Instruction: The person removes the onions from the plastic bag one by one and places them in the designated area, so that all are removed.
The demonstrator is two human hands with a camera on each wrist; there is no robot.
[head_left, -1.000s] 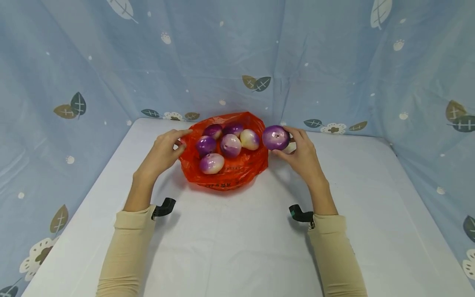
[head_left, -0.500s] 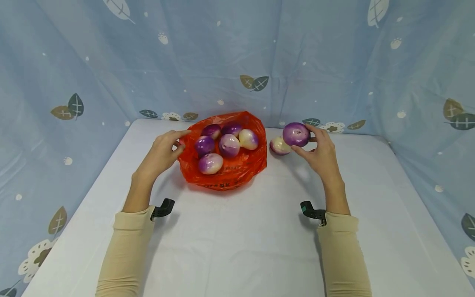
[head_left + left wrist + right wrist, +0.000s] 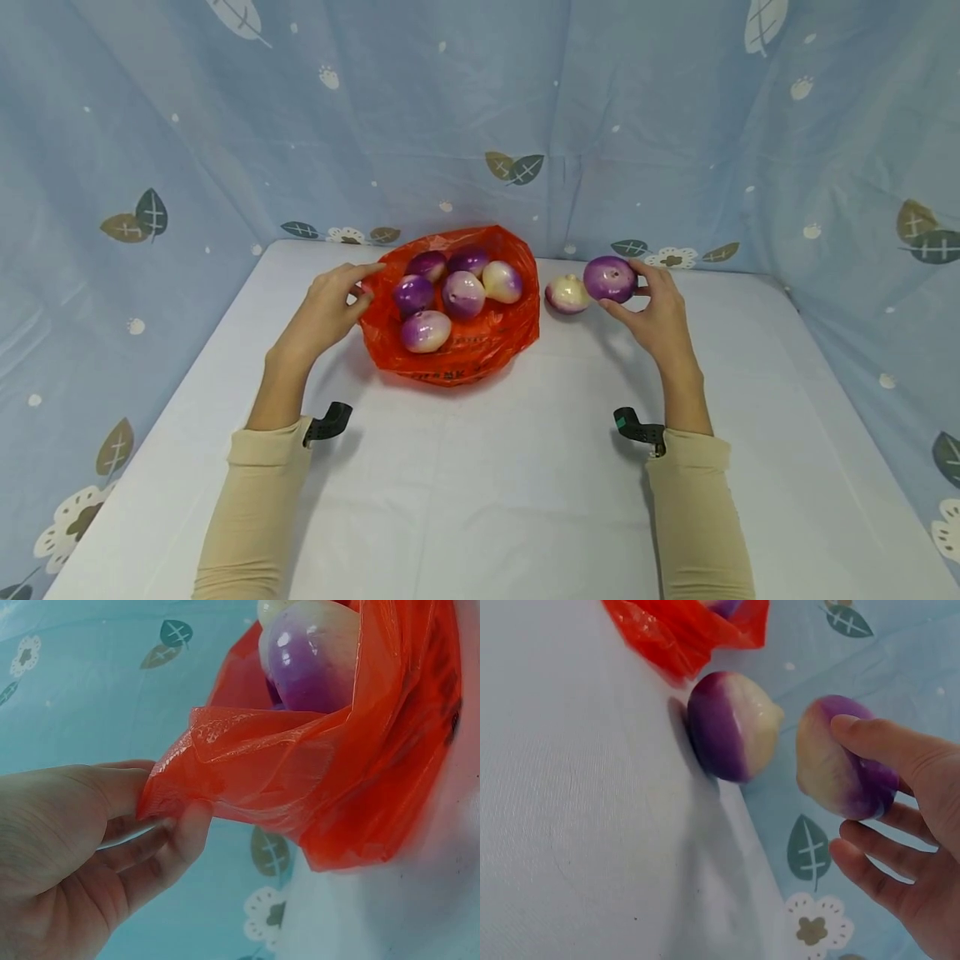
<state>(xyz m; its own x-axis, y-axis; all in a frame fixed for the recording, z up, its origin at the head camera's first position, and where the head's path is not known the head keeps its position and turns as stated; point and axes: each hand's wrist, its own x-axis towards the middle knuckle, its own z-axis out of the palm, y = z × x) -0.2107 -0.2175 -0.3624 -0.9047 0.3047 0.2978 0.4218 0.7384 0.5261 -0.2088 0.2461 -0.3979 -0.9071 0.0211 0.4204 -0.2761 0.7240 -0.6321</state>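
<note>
A red plastic bag (image 3: 480, 362) lies spread on the table, holding several purple-and-white onions (image 3: 463, 294). My left hand (image 3: 322, 308) is at the bag's left rim; in the left wrist view its thumb and fingers pinch a fold of the red plastic. To the right of the bag my right hand (image 3: 660, 312) holds a glossy purple onion (image 3: 610, 278) between thumb and fingers. The right wrist view shows this onion raised off the table. Beside it, another purple-and-white onion (image 3: 567, 294) stands on the table with its pale pointed end up.
The table (image 3: 480, 483) has a white cover. A blue curtain (image 3: 465, 108) with leaf and flower prints hangs behind it and at both sides. Black camera mounts (image 3: 330, 422) are strapped at the sleeve cuffs.
My right hand has carried its onion rightward from beside the bag and, lately, slightly down. The onion standing on the table now shows fully. My left hand stays at the bag rim.
</note>
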